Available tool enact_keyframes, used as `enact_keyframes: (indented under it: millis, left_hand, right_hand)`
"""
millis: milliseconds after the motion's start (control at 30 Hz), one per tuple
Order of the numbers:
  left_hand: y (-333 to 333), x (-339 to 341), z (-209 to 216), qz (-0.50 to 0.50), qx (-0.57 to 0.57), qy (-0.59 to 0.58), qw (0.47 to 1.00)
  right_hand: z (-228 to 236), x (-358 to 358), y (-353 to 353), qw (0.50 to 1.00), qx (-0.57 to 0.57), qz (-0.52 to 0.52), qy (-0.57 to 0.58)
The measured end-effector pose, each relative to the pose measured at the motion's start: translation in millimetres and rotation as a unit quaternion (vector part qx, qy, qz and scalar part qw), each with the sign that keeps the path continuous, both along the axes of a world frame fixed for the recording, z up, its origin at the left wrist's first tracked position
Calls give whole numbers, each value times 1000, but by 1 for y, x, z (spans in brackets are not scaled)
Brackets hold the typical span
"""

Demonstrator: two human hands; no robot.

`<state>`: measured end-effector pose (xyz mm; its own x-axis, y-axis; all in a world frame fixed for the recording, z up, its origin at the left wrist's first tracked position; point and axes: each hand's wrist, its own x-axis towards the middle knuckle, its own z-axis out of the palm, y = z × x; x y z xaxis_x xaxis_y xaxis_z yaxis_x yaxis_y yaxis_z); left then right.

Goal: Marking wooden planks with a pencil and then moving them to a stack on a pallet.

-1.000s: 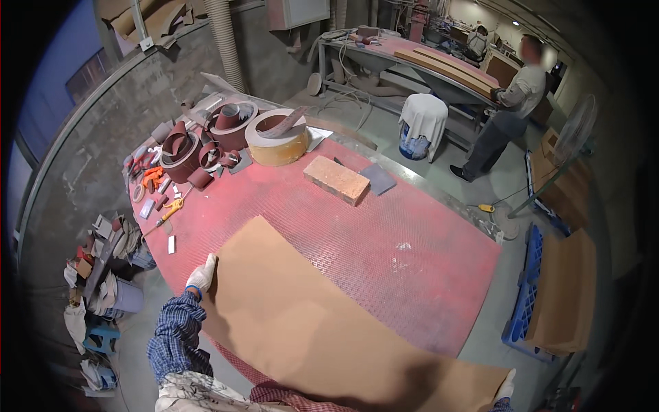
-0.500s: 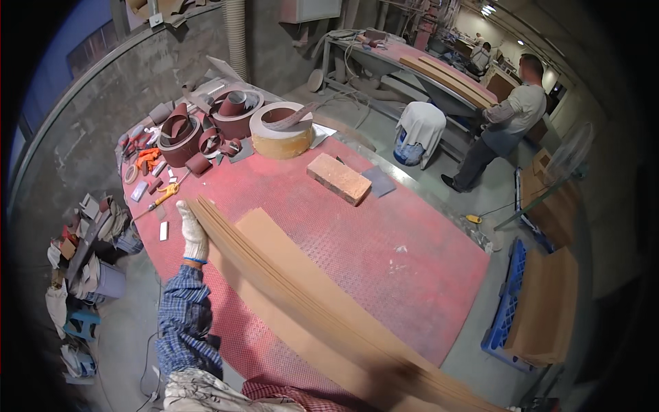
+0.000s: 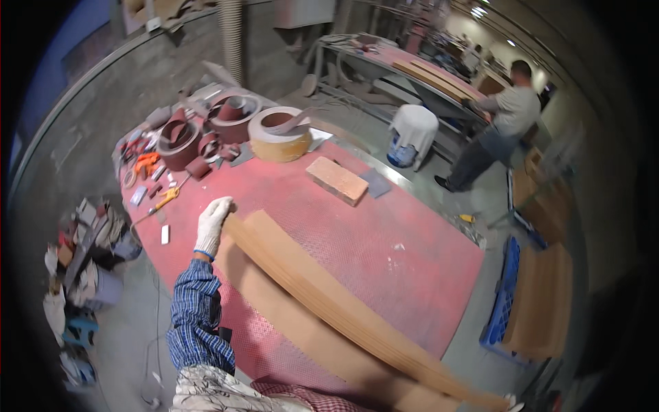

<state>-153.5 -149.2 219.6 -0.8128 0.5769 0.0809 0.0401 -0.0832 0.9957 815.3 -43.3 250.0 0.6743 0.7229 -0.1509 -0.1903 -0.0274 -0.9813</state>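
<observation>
My left hand (image 3: 215, 223), in a white knit glove, is closed on the far end of a long wooden board (image 3: 329, 317). Lines run lengthwise along this board; I cannot tell whether they are grooves or the edges of stacked thin pieces. At the lower right edge of the view, a little of my white-gloved right hand (image 3: 513, 404) shows at the board's near end, its fingers around it; the rest is cut off. Beneath lies a wider, flat brown panel (image 3: 274, 317) on the red table (image 3: 412, 275).
A brick (image 3: 336, 180) and a grey sheet (image 3: 375, 182) lie on the table. Rolls of abrasive belt (image 3: 180, 152), a tape roll (image 3: 280, 143) and a yellow-handled tool (image 3: 165, 199) crowd its far left. Boards (image 3: 542, 302) sit on a blue pallet (image 3: 500, 302) at right. A co-worker (image 3: 504, 123) stands beyond.
My left hand has moved right with the far end of the board, baring more of the red table on its left. White fingers now show at the near end.
</observation>
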Motion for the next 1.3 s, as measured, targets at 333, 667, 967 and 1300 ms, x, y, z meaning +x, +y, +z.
enact_keyframes:
  millis: [333, 667, 967, 1300]
  left_hand:
    - [-7, 38, 67, -93, -82, 7, 992]
    - [3, 43, 47, -117, -166, 192, 960]
    - [4, 33, 61, -127, -349, 560, 741]
    - [23, 75, 78, -133, -233, 202, 942]
  right_hand:
    - [-4, -58, 23, 992, 13, 128, -3]
    - [-1, -47, -13, 996, 26, 90, 9]
    - [-39, -38, 11, 971, 157, 34, 177]
    - [-103, -44, 23, 983, 117, -37, 139]
